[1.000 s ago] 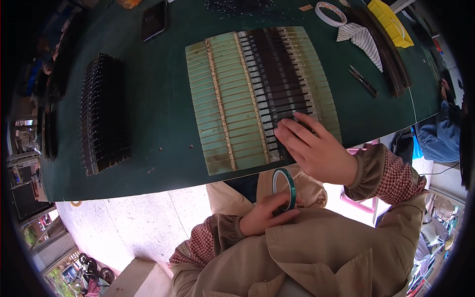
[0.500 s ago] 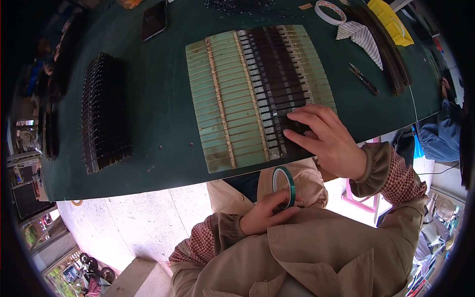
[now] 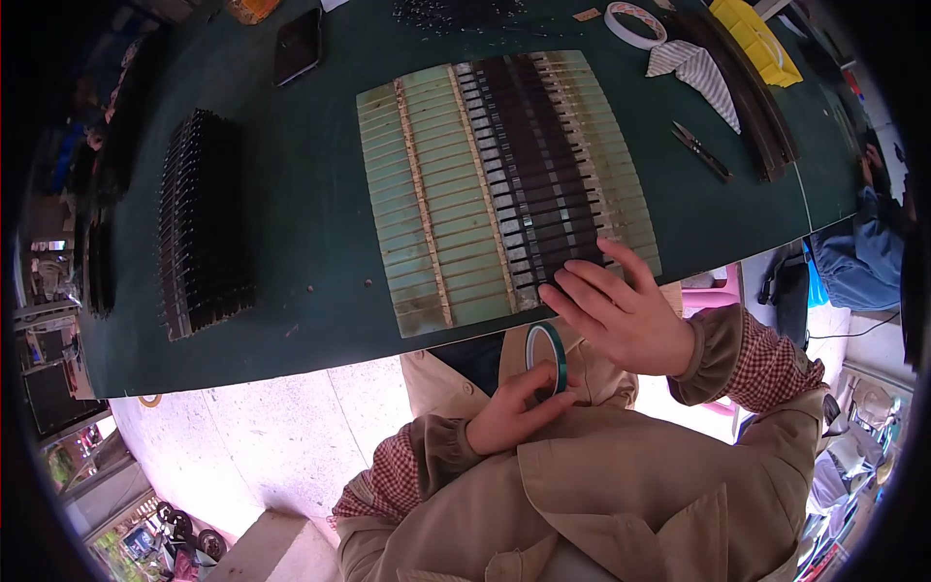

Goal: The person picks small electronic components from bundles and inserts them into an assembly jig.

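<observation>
My left hand (image 3: 512,415) is below the table's front edge, pinching a roll of green tape (image 3: 560,364) between thumb and fingers. The roll stands upright with its hollow centre showing. My right hand (image 3: 628,328) rests at the near right corner of a pale green ribbed board (image 3: 441,194), its fingers stretched out and apart. Those fingertips touch the nearest of the dark strips (image 3: 538,165), which lie side by side across the board's ribs. Thin shiny bands run over the strips. Whether a loose piece lies under my fingers is hidden.
A stack of dark strips (image 3: 208,223) stands on the left of the green table. At the back lie a phone (image 3: 298,48) and small black pieces (image 3: 456,12). Toward the right are small snips (image 3: 703,152), a striped cloth (image 3: 698,78), a white tape roll (image 3: 635,27) and a yellow tray (image 3: 761,44).
My right hand has slid down toward the board's near edge, its fingers spreading. The left hand still holds the tape roll. The whole view has shifted slightly.
</observation>
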Tool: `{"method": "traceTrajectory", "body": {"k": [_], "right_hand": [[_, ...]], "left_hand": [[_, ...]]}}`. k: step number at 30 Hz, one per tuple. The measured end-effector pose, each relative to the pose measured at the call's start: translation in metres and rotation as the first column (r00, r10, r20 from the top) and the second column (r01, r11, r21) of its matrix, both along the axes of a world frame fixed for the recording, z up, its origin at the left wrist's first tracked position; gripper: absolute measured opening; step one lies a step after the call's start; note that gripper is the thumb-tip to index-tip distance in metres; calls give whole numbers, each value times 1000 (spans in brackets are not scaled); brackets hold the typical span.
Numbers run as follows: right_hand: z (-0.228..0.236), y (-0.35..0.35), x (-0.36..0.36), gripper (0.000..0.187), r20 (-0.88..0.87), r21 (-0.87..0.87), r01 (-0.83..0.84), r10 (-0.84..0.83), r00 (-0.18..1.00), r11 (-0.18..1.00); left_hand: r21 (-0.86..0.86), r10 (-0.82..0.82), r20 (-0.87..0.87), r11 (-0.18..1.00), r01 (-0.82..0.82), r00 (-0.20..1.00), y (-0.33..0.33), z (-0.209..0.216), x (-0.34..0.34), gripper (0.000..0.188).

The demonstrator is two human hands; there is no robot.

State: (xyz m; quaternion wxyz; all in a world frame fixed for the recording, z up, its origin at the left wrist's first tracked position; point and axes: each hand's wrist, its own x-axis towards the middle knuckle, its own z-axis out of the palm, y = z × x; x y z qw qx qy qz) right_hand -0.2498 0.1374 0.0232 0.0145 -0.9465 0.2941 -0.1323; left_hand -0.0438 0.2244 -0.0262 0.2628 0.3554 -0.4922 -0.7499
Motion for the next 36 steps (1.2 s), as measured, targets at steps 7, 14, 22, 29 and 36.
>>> {"method": "traceTrajectory", "body": {"k": [7, 14, 22, 29, 36], "right_hand": [[-3, -1, -27, 44, 191, -112, -227, 245, 950, 967], [0, -95, -109, 38, 252, -162, 646, -602, 758, 746], [-24, -101, -133, 38, 428, 156, 645, -640, 639, 748], [-6, -74, -108, 23, 574, 519, 543, -740, 351, 660], [15, -36, -65, 27, 419, 101, 239, -259, 870, 966]], "left_hand": [[116, 136, -137, 986, -120, 981, -7, -22, -6, 38], [193, 207, -23, 961, -199, 978, -18, -27, -13, 54], [386, 381, -134, 870, -306, 915, -22, -8, -18, 16], [469, 408, -289, 849, -243, 866, -12, -2, -16, 23], [586, 434, -179, 768, -259, 883, -19, 9, -17, 18]]}}
